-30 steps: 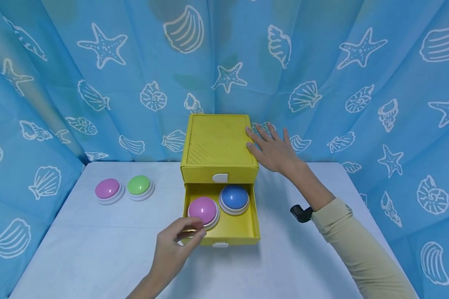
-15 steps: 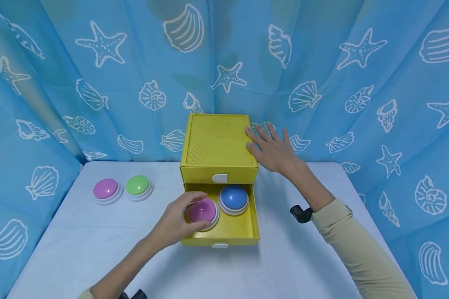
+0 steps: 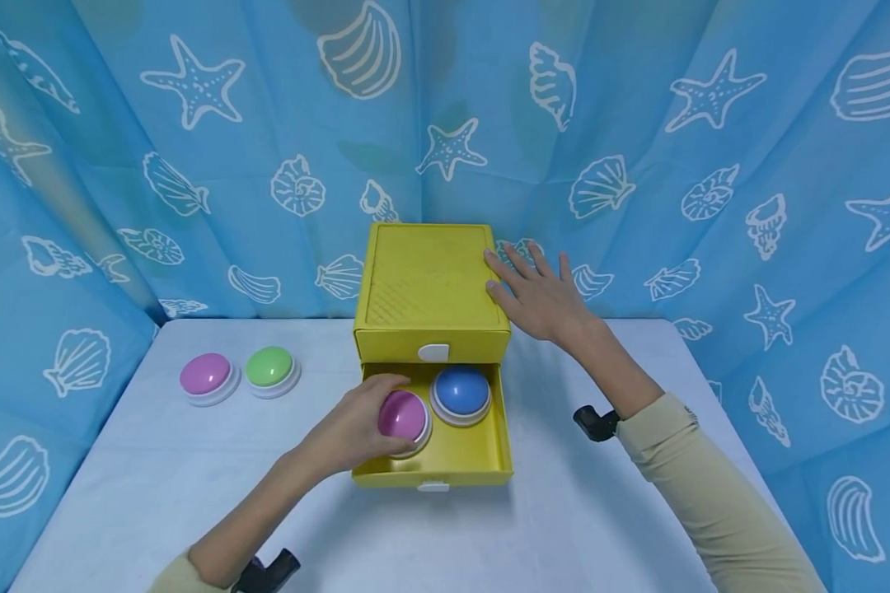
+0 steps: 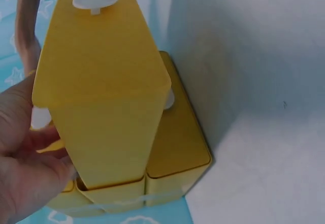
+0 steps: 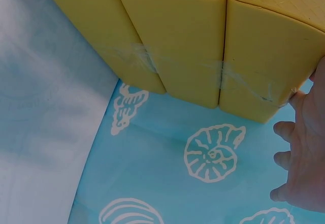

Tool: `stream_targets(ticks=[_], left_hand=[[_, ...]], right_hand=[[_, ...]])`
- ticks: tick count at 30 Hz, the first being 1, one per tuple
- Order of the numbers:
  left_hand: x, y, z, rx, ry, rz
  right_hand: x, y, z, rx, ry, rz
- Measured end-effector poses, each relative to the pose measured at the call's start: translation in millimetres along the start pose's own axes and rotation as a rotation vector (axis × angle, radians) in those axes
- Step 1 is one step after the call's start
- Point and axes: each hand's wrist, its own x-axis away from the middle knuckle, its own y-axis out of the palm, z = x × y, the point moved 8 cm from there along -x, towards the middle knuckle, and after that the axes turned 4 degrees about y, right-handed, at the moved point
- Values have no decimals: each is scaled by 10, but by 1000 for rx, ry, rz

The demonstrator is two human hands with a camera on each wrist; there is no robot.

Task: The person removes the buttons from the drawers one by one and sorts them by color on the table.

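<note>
In the head view my left hand (image 3: pixel 348 432) reaches into the pulled-out lower drawer (image 3: pixel 467 459) of a yellow drawer box (image 3: pixel 426 276). Its thumb and fingers curl round a pink dome push button (image 3: pixel 403 416) with a white base, at the drawer's left side. Right behind that button sits a blue dome button (image 3: pixel 461 391). My right hand (image 3: pixel 541 305) lies with spread, straight fingers against the top right edge of the box. The left wrist view has the drawer front (image 4: pixel 101 51) hiding most of the button. In the right wrist view, fingertips meet the box's side (image 5: pixel 274 56).
A second pink button (image 3: pixel 205 375) and a green button (image 3: pixel 269 366) stand on the white table (image 3: pixel 193 478) to the left of the box. A blue curtain (image 3: pixel 475 82) with white shells hangs right behind the box. The upper drawer (image 3: pixel 386 346) is closed.
My left hand has gone from the front left of the drawer to round the pink button, its fingers now closing on the sides. The right hand keeps its place on the box.
</note>
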Motion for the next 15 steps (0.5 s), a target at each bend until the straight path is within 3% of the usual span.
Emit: stream_targets(ticks=[8, 15], left_hand=[[-23, 99, 42, -126, -35, -81], [-25, 114, 94, -207, 1, -106]], right_hand=[[-1, 3, -1, 6, -1, 7], [-2, 9, 2, 1, -1, 10]])
